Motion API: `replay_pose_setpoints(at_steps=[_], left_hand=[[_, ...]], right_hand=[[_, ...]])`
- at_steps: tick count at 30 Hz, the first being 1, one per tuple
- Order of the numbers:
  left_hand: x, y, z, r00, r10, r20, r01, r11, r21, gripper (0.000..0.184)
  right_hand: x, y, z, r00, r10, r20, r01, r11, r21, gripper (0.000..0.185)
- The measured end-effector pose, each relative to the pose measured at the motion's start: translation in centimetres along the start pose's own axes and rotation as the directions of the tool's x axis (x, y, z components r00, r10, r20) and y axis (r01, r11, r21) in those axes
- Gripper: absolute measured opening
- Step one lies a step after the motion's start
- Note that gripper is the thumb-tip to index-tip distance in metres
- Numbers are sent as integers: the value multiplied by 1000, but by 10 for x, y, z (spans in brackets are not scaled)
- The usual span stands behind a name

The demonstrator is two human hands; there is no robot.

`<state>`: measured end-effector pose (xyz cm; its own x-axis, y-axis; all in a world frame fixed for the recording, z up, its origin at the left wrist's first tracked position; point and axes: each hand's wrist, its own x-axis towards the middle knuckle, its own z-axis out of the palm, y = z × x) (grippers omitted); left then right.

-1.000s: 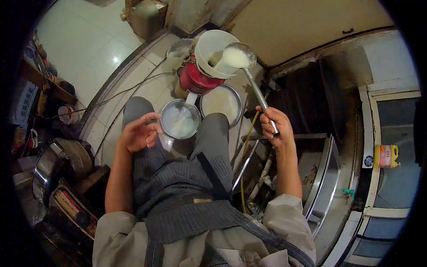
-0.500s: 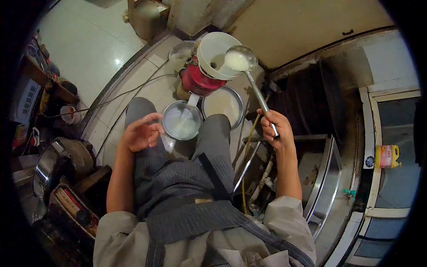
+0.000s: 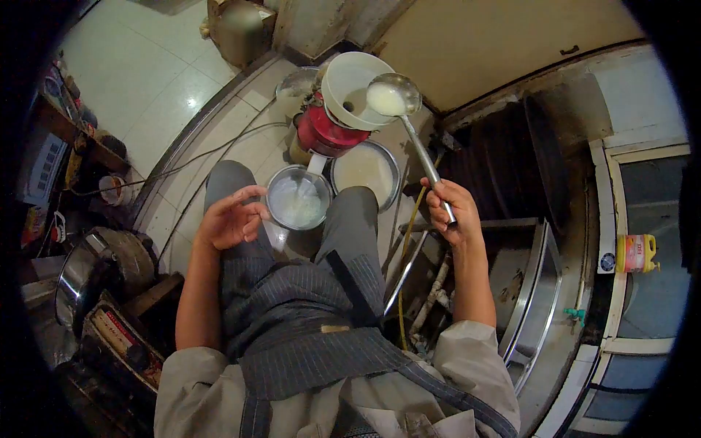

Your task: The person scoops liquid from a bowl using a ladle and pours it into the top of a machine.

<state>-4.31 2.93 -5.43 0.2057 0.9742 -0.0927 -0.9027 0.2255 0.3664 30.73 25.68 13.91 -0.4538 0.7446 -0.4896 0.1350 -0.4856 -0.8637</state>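
Note:
My right hand (image 3: 453, 209) is closed round the handle of a metal ladle (image 3: 419, 146). The ladle's bowl, with some pale liquid in it, is tilted over the right rim of a white funnel-like hopper (image 3: 338, 82). Under the hopper is a red machine (image 3: 326, 131) with a pale spout. Below the spout stands a metal bowl (image 3: 298, 198) with whitish, frothy contents. Beside it, partly behind my knee, a wider metal basin (image 3: 365, 169) holds cream-coloured liquid. My left hand (image 3: 235, 217) hovers over my thigh near the bowl's left rim, fingers loosely curled and apart, with nothing in them.
A cable (image 3: 212, 150) crosses the tiled floor to the left. Metal pots (image 3: 87, 274) and clutter stand at the left. On the right are a metal-framed sink or tray (image 3: 537, 281), a dark round container (image 3: 511, 160) and a yellow jug (image 3: 637, 253).
The liquid in the ladle has dwindled, and the stream over the hopper's rim seen earlier no longer shows. Both hands have stayed almost in place.

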Motion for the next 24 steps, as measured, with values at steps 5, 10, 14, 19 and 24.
replay_pose_setpoints(at_steps=[5, 10, 14, 19, 24], left_hand=[[0, -2, -3, 1000, 11, 5, -11, 1000, 0, 50], [0, -3, -8, 1000, 17, 19, -18, 1000, 19, 51], [-1, -2, -5, 999, 20, 40, -20, 1000, 11, 52], [-1, -2, -5, 999, 20, 31, -21, 1000, 2, 51], [0, -3, -5, 999, 34, -13, -34, 999, -1, 51]], right_hand=[[0, -1, 1, 1000, 11, -2, -11, 1000, -9, 26], [0, -1, 2, 1000, 11, -5, -11, 1000, -14, 25], [1, 0, 2, 1000, 9, -12, -9, 1000, -23, 25], [0, 1, 3, 999, 18, -44, -20, 999, -30, 32], [1, 0, 3, 1000, 15, -27, -16, 999, -38, 26]])
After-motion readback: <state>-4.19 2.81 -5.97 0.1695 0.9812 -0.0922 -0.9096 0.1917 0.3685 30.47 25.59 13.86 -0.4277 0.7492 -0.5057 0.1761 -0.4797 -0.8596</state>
